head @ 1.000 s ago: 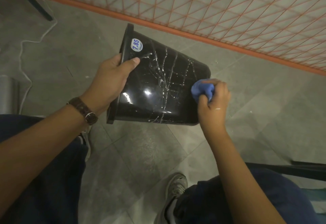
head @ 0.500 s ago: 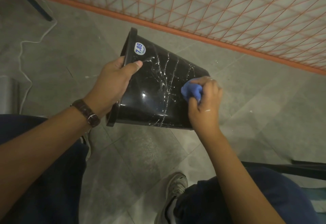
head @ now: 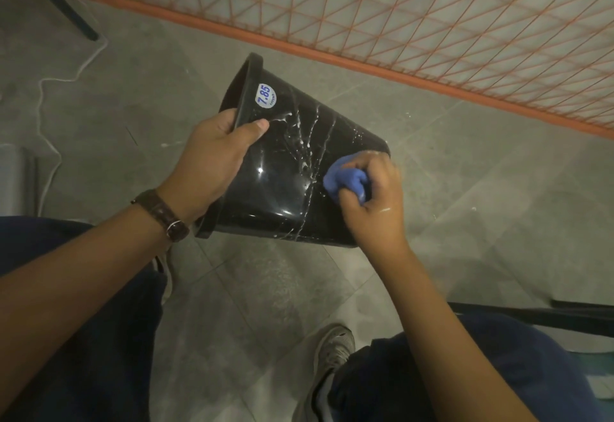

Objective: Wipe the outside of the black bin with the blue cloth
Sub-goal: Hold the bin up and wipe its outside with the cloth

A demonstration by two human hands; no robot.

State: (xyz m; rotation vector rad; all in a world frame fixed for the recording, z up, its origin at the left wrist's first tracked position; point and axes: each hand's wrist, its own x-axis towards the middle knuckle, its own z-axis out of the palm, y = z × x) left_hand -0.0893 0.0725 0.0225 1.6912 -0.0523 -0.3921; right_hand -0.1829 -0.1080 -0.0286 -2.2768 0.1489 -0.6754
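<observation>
Glossy black bin (head: 282,185) is off the floor (head: 465,189), held in the air on its side and tilted. Open rim at left and higher, base at right; wall tapers toward the base. A round white sticker (head: 265,96) with blue "7.85" sits just under the rim on the upper side. White streaks and drips cross the middle of the wall, from near the sticker down to the lower edge. A few light glints on the shiny plastic.

At the rim the left hand (head: 212,159) grips: thumb curled onto the outer wall just below the sticker, fingers hooked over the rim edge, mostly hidden. Brown watch (head: 162,214) on that wrist.

The blue cloth (head: 345,179) is bunched into a wad and pressed on the wall near the base, just right of the streaks. Closed around it is the right hand (head: 375,202), fingers curled tight, knuckles up. Only the cloth's left part sticks out. White smear on the back of that hand.

Around: white cord (head: 50,89) on grey tiles far left, orange grille (head: 398,6) along the top, pale shoe (head: 332,352) bottom centre.
</observation>
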